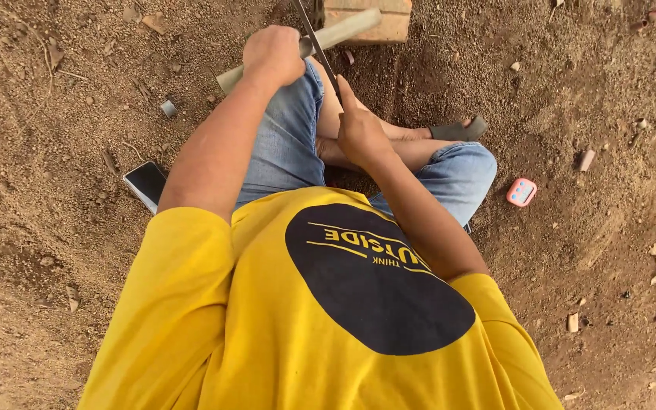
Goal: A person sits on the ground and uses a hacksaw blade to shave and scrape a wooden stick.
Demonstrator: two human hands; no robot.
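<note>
Gripping grey pipe (339, 32) in closed left hand (273, 55), pinning it across brick (370, 21) for steadiness; right hand (360, 130) wraps saw blade (317, 44), blade crossing pipe by knee.

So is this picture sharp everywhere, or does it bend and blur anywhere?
Head view: soft, even daylight with only faint shadows on the dirt; the wide lens bows the ground at the edges. The left hand on the pipe and the right hand on the saw blade look sharp; the phone screen catches pale glare.
</note>
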